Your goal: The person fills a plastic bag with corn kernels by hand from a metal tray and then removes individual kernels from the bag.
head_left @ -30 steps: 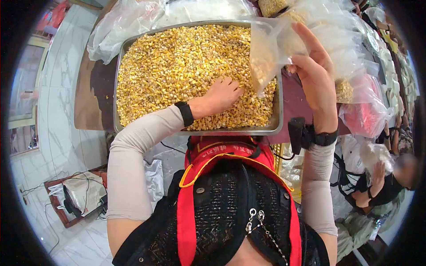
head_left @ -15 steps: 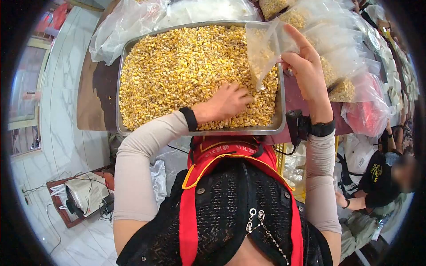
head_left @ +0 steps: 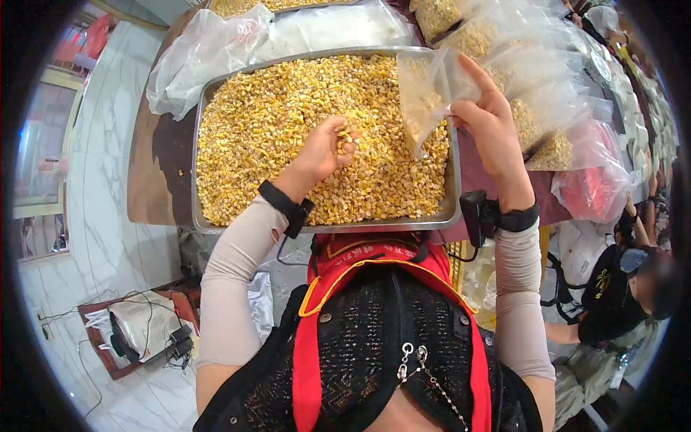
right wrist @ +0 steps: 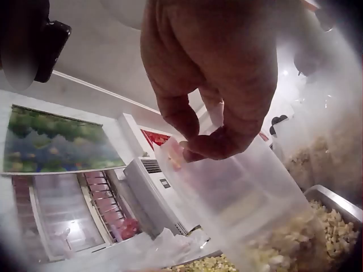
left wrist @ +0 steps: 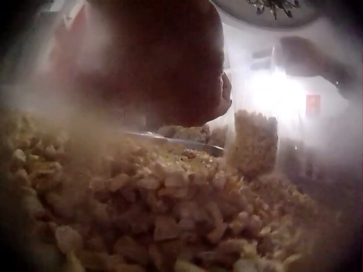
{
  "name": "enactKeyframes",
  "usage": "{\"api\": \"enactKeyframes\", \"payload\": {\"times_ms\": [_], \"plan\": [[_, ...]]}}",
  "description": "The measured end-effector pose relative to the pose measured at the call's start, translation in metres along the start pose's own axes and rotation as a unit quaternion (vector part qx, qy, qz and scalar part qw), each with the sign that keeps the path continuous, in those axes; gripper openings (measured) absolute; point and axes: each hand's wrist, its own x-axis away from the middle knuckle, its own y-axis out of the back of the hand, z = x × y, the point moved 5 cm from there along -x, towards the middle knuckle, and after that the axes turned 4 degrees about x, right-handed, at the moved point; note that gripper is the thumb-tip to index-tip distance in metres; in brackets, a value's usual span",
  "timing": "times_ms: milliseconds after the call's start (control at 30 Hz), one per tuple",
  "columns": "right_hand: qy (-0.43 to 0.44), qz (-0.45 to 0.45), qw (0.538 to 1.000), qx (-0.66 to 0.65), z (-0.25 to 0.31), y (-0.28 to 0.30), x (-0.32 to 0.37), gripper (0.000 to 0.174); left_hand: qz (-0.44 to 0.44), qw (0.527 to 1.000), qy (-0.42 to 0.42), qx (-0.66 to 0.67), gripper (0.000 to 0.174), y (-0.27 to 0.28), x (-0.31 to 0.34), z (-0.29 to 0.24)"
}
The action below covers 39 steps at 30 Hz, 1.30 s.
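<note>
A metal tray (head_left: 324,229) holds a wide layer of yellow corn kernels (head_left: 266,108). Over its middle the left hand (head_left: 324,150) is turned partly palm-up, with curled fingers around some kernels; in the left wrist view that hand (left wrist: 164,62) is dark above the corn. At the tray's right side the right hand (head_left: 493,126) pinches a clear plastic bag (head_left: 421,101) with kernels in its lower part. The right wrist view shows the right hand's (right wrist: 212,73) thumb and finger closed on the bag's (right wrist: 244,192) edge.
Several filled clear bags (head_left: 533,115) lie right of the tray, beside a pink-red bag (head_left: 594,187). Empty-looking plastic bags (head_left: 209,54) lie behind the tray, with another corn tray (head_left: 252,7) beyond. A person in black (head_left: 612,295) is at the far right.
The left hand has moved left from near the bag, turning upward with kernels in its fingers. The right hand still holds the bag in nearly the same place. The view has shifted slightly.
</note>
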Motion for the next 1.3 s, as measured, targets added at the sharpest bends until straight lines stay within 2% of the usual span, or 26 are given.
{"api": "enactKeyframes", "payload": {"times_ms": [33, 100, 133, 233, 300, 367, 400, 433, 467, 500, 567, 600, 633, 700, 733, 867, 967, 1033, 1100, 1133, 1167, 1200, 1267, 1300], "plan": [[0.002, 0.001, 1.0, 0.001, 0.001, -0.002, 0.0, 0.064, 0.0, 1.0, -0.002, 0.001, 0.014, 0.004, 0.0, -0.003], [-0.008, 0.006, 1.0, 0.004, 0.003, -0.008, 0.001, 0.06, 0.086, 0.975, 0.013, 0.205, 0.016, -0.002, 0.004, -0.009], [-0.009, 0.008, 1.0, 0.004, 0.003, -0.011, 0.001, 0.06, 0.129, 0.969, -0.019, 0.209, 0.016, -0.008, 0.01, -0.017], [-0.001, 0.012, 1.0, 0.017, 0.004, -0.017, 0.0, 0.06, 0.085, 0.973, -0.068, 0.203, 0.016, -0.025, 0.021, -0.04], [0.017, 0.042, 0.997, 0.055, 0.003, -0.024, 0.0, 0.064, 0.109, 0.968, -0.077, 0.214, 0.016, -0.04, 0.029, -0.061], [-0.011, 0.051, 0.997, 0.065, 0.003, -0.032, 0.003, 0.064, 0.257, 0.935, -0.141, 0.201, 0.018, -0.07, 0.04, -0.088], [0.011, 0.049, 0.997, 0.063, 0.003, -0.036, 0.004, 0.065, 0.257, 0.935, -0.141, 0.2, 0.018, -0.082, 0.043, -0.097], [0.034, 0.046, 0.996, 0.062, 0.004, -0.038, 0.004, 0.065, 0.298, 0.921, -0.163, 0.192, 0.017, -0.1, 0.049, -0.106], [0.022, 0.063, 0.997, 0.047, 0.004, -0.041, 0.004, 0.065, 0.339, 0.904, -0.185, 0.183, 0.015, -0.116, 0.052, -0.11], [0.023, 0.061, 0.997, 0.048, 0.003, -0.041, 0.003, 0.065, 0.342, 0.903, -0.184, 0.183, 0.015, -0.127, 0.049, -0.105], [0.048, 0.058, 0.995, 0.067, 0.002, -0.041, 0.002, 0.062, 0.22, 0.928, -0.286, 0.09, 0.013, -0.14, 0.039, -0.099], [0.047, 0.049, 0.996, 0.049, 0.003, -0.042, 0.001, 0.062, 0.209, 0.913, -0.35, 0.025, 0.013, -0.146, 0.039, -0.095], [0.048, 0.048, 0.996, 0.05, 0.003, -0.04, 0.0, 0.062, 0.211, 0.912, -0.35, 0.025, 0.013, -0.149, 0.034, -0.088], [0.04, 0.052, 0.996, 0.061, 0.004, -0.035, 0.0, 0.063, 0.154, 0.882, -0.442, -0.057, 0.015, -0.153, 0.031, -0.083], [0.039, 0.051, 0.996, 0.061, 0.004, -0.033, -0.001, 0.063, 0.158, 0.868, -0.462, -0.089, 0.017, -0.155, 0.031, -0.081], [0.027, 0.041, 0.997, 0.051, -0.002, -0.029, -0.007, 0.064, 0.168, 0.885, -0.433, -0.036, 0.021, -0.154, 0.017, -0.088], [0.025, 0.031, 0.998, 0.056, -0.004, -0.023, -0.009, 0.064, 0.119, 0.905, -0.389, 0.121, 0.024, -0.133, 0.021, -0.104], [0.024, 0.017, 0.999, 0.025, -0.006, -0.012, -0.01, 0.064, 0.234, 0.9, -0.357, 0.09, 0.023, -0.105, 0.022, -0.119], [0.001, 0.007, 1.0, 0.003, 0.001, -0.008, -0.007, 0.065, 0.139, 0.913, -0.384, -0.016, 0.023, -0.07, 0.015, -0.105], [-0.002, 0.002, 1.0, -0.004, 0.001, -0.005, -0.006, 0.061, 0.057, 0.924, -0.341, -0.165, 0.021, -0.045, 0.007, -0.087], [-0.005, -0.002, 1.0, -0.011, 0.001, -0.004, -0.005, 0.057, 0.015, 0.852, -0.401, -0.336, 0.021, -0.029, 0.0, -0.064], [0.003, 0.0, 1.0, -0.006, 0.002, -0.004, -0.005, 0.057, -0.027, 0.745, -0.447, -0.495, 0.021, -0.017, -0.005, -0.039], [0.004, 0.001, 1.0, -0.011, 0.0, -0.004, -0.005, 0.057, 0.041, 0.594, -0.385, -0.705, 0.02, -0.006, -0.008, 0.011], [0.005, 0.001, 1.0, -0.014, 0.0, -0.004, -0.004, 0.057, 0.054, 0.524, -0.393, -0.754, 0.024, -0.015, 0.011, 0.027]]}}
